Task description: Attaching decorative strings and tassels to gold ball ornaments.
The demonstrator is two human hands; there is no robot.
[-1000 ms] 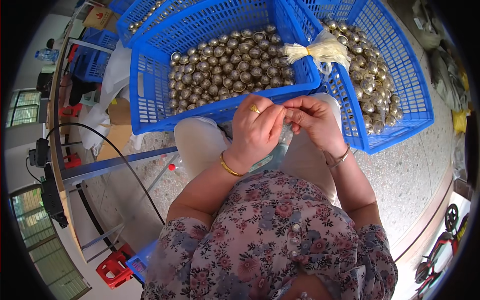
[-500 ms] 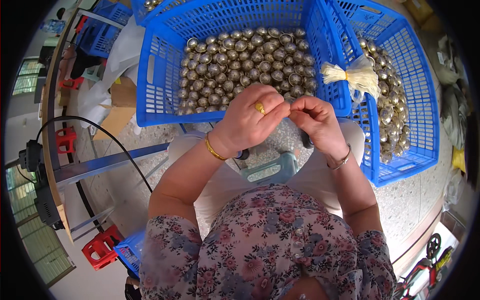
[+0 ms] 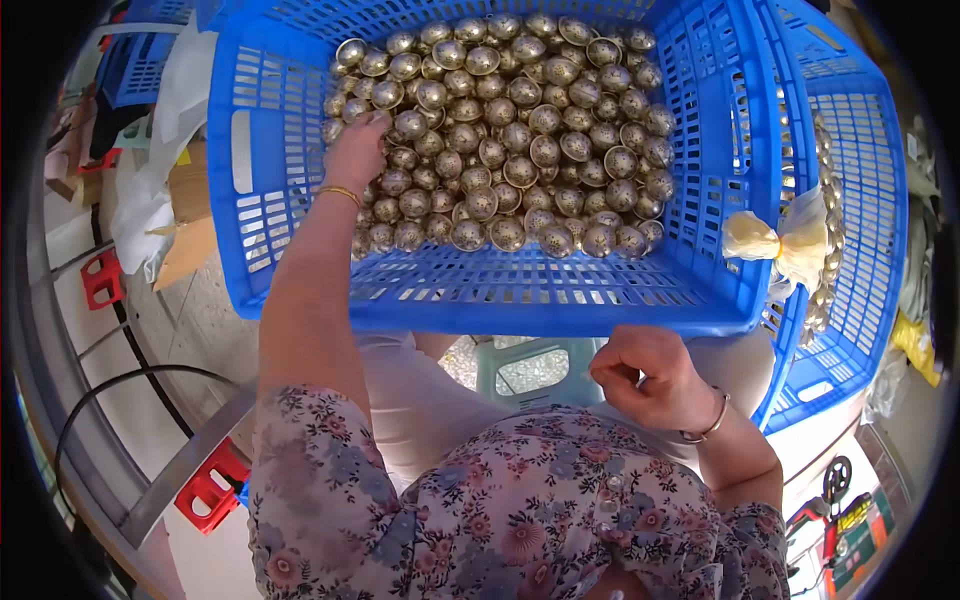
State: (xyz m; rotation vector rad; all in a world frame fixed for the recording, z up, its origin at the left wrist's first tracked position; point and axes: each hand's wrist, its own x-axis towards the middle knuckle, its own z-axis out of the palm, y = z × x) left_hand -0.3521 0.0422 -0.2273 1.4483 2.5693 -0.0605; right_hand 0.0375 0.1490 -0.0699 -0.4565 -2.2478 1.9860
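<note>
A large blue plastic crate (image 3: 480, 318) holds a heap of silvery perforated metal balls (image 3: 525, 130), which look like tea infusers. My left hand (image 3: 356, 155) reaches into it at the left side, its fingers down on the balls there. The fingertips are partly hidden, so whether a ball is gripped does not show. In front of the crate's near wall, above my right thigh, my right hand (image 3: 655, 372) is closed with thumb and finger pinched together. Whatever the pinch may hold is too small to make out.
A bundle of cream strips (image 3: 785, 243), tied in the middle, hangs over the right crate wall. Another blue crate (image 3: 860, 300) with similar balls stands to the right. A pale green stool (image 3: 540, 372) shows between my legs; red stools (image 3: 212, 487) and cardboard (image 3: 186, 225) lie leftward.
My hands, together half a second ago, have parted. The left has gone forward and left into the balls; the right has drawn back toward me. The view has shifted, showing the crate larger.
</note>
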